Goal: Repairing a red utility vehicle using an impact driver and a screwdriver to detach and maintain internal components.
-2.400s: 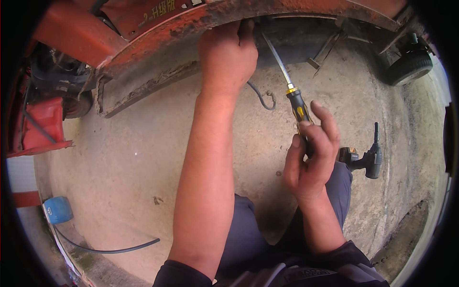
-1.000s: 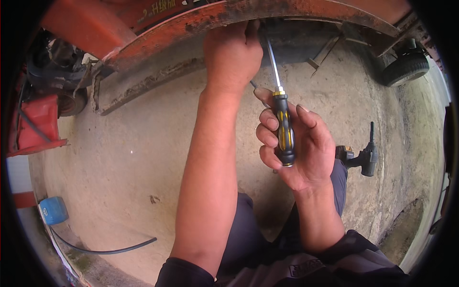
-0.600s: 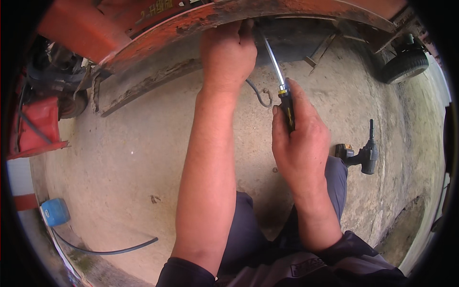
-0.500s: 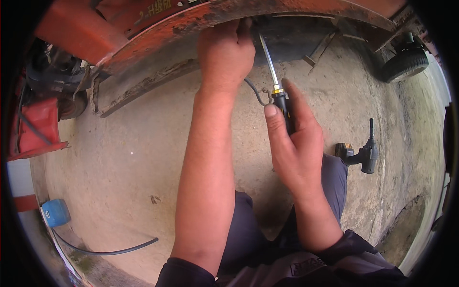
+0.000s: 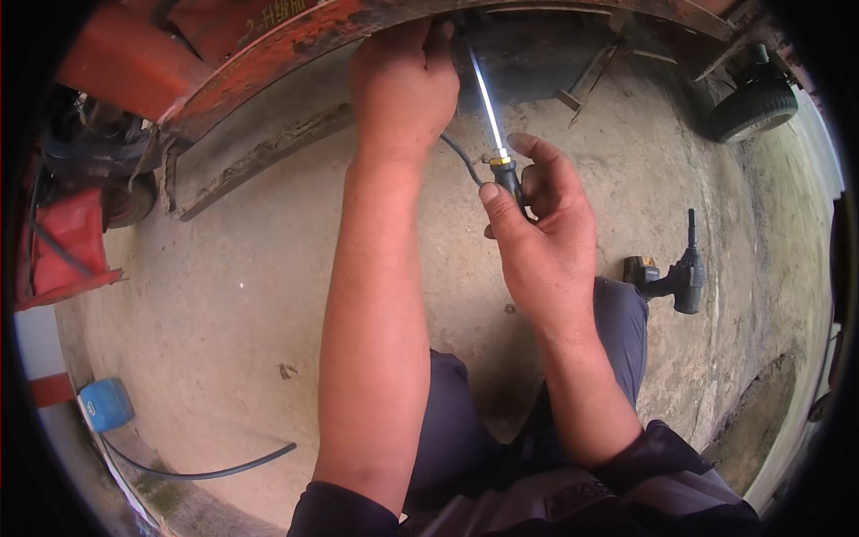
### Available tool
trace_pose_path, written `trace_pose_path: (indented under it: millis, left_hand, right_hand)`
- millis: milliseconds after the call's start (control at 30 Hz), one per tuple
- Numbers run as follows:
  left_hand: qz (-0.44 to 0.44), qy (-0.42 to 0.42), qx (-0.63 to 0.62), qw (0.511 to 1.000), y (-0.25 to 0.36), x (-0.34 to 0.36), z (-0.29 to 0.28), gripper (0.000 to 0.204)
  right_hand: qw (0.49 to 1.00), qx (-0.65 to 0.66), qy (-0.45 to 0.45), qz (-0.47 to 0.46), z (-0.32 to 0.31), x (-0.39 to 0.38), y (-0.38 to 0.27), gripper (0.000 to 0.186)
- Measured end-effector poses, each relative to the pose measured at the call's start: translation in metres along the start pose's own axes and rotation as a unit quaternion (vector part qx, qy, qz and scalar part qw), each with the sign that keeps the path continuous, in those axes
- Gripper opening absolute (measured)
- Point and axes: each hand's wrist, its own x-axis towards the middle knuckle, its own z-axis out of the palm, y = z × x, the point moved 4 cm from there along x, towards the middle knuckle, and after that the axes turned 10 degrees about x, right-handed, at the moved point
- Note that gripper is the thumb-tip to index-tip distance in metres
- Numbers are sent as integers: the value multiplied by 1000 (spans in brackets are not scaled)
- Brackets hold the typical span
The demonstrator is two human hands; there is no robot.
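A screwdriver (image 5: 504, 170) with a black handle, a yellow collar and a long bright shaft is held in my right hand (image 5: 550, 215). My thumb presses the handle from the left, the index finger is bent near the collar, and the other fingers curl behind it. The shaft points up and away, its tip lost in the shadow under the red machine frame (image 5: 268, 67). My left hand (image 5: 407, 89) reaches up beneath that rusty edge, left of the shaft, with most of its fingers hidden. A thin dark hose (image 5: 463, 157) hangs between the hands.
On the concrete floor (image 5: 268, 313) a black cordless drill (image 5: 684, 282) stands at right, past my knee. A tyre (image 5: 756, 115) is at the far right, a red metal part (image 5: 72, 237) at left. A blue container (image 5: 107, 404) and a black hose (image 5: 206, 473) lie lower left.
My right hand and the screwdriver have shifted slightly left and up. The right fingers, stretched along the handle before, are now more curled. My left hand stays under the frame; the whole view has shifted a little.
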Motion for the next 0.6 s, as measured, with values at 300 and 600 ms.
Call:
trace_pose_path:
  millis: [300,600]
  left_hand:
    - [-34,-38,-8,999,5,-3,-6,18]
    - [-33,-35,-28,998,13,0,0,16]
  right_hand:
    - [997,-55,-45,-13,-5,-13,44,35]
    - [797,-542,-224,142,-94,-66,319,22]
